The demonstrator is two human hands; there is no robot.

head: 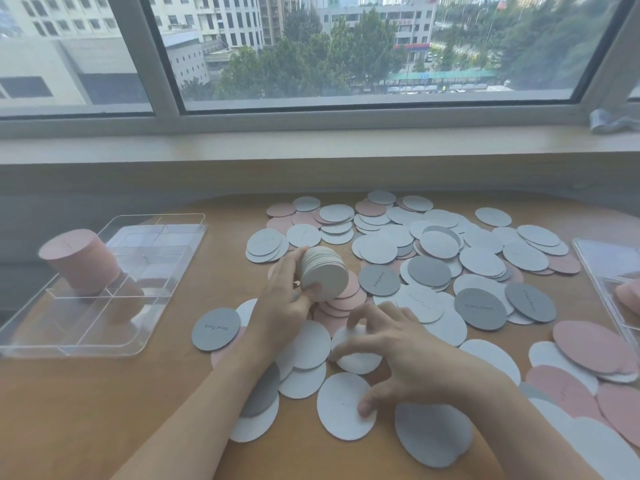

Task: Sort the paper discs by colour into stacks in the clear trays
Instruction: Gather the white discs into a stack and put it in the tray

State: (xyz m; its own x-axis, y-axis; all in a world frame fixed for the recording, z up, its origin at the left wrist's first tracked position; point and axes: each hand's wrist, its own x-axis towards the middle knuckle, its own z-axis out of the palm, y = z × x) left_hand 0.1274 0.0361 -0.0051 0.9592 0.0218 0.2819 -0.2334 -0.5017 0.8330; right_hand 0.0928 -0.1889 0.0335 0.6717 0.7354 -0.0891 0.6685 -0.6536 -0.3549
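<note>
At frame centre the left hand (287, 292) grips the white stack (323, 273), while the right hand (398, 355), fingers curled, should pinch one white disc (358, 351) cleanly by its edge.

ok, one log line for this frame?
left hand: holds white disc stack | right hand: picking white disc | pink stack: in clear tray

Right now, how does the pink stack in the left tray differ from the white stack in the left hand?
The pink stack stands in the clear tray, untouched; the white stack is gripped by the left hand above the table. The pink stack stands nearly upright; the white stack is tipped on its side. Both are neat stacks of one colour.
</note>
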